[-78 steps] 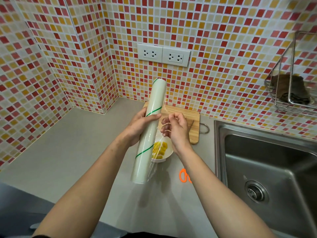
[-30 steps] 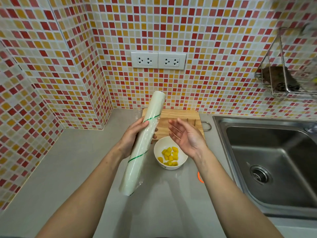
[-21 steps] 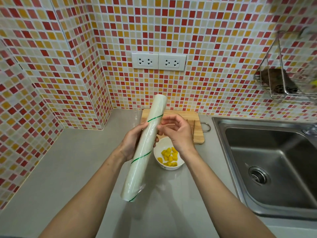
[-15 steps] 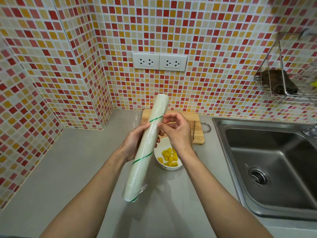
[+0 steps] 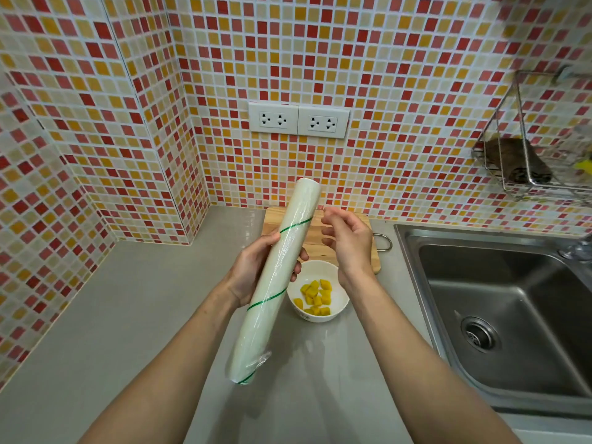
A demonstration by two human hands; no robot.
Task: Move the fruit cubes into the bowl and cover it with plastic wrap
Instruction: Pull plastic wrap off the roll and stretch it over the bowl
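My left hand (image 5: 256, 270) grips a long white roll of plastic wrap (image 5: 275, 283) with thin green stripes, held slanted above the counter. My right hand (image 5: 347, 241) hovers just right of the roll's upper part, fingers curled and apart; whether a film edge is pinched there I cannot tell. Below both hands a white bowl (image 5: 336, 277) stands on the grey counter with several yellow fruit cubes (image 5: 315, 298) inside. No wrap lies over the bowl. A loose crinkled bit of film hangs at the roll's lower end.
A wooden cutting board (image 5: 320, 235) lies behind the bowl against the tiled wall. A steel sink (image 5: 499, 315) sits to the right. A wire rack (image 5: 525, 161) with a dark cloth hangs on the wall. Wall sockets (image 5: 298, 121) are above the board.
My right hand left the roll's surface, where it was picking at the film, and moved slightly right and up. The roll stays slanted in my left hand.
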